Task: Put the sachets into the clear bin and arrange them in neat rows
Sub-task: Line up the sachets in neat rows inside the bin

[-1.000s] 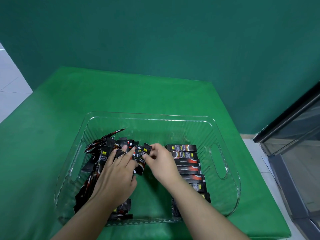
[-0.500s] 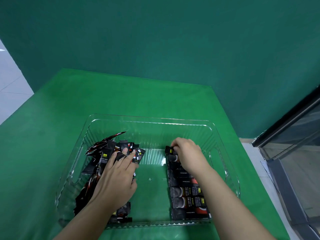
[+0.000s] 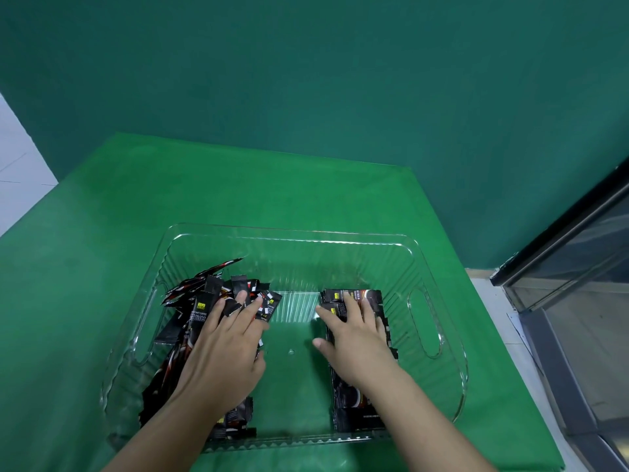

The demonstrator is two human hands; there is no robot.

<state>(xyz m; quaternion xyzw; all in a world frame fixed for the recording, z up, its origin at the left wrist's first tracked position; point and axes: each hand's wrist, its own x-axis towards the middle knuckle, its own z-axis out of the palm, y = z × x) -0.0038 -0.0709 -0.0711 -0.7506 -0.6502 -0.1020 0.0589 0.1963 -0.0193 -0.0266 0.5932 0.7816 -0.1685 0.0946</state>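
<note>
green-draped table [image 3: 238, 206], clear bin [image 3: 289, 233], teal wall [image 3: 306, 63], tiled floor [image 3: 20, 172]

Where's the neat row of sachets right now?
In the head view, the neat row lies along the right side of the clear bin, under the right hand, across from the loose pile.

We saw bare bin floor [image 3: 292, 366] between the loose sachet heap [image 3: 204, 301] and the sachet row [image 3: 357, 400]; the bin walls [image 3: 289, 233] closed every side.
</note>
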